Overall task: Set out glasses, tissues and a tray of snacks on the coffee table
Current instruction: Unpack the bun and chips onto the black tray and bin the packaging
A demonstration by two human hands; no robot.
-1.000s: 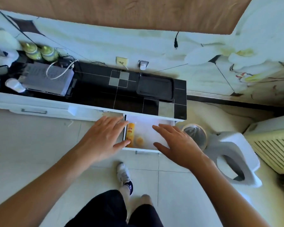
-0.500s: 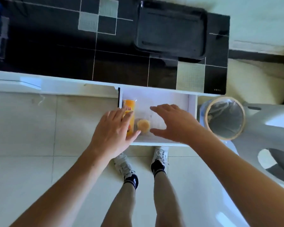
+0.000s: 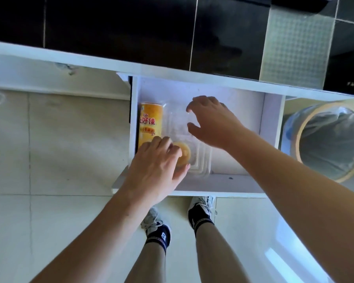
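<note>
A white drawer [image 3: 223,184] stands pulled out from the low cabinet. Inside it, an orange tube of crisps [image 3: 150,121] lies along the left wall. Beside the tube is a clear plastic pack [image 3: 200,162] holding a round yellow pastry [image 3: 184,153]. My left hand [image 3: 153,168] is over the near end of the tube, its fingers and thumb spread around the pastry. My right hand [image 3: 213,123] hovers over the far part of the clear pack, fingers apart and curved, holding nothing. A dark tray [image 3: 302,5] shows only its edge on the cabinet top.
The cabinet top [image 3: 110,27] is glossy black tile with a white front edge. A round waste bin [image 3: 331,139] with a liner stands right of the drawer. My feet [image 3: 200,213] are on the pale tiled floor just before the drawer front.
I have leaned closer over the drawer. My left hand slid right from the tube toward the pastry. My right hand moved deeper into the drawer over the clear pack.
</note>
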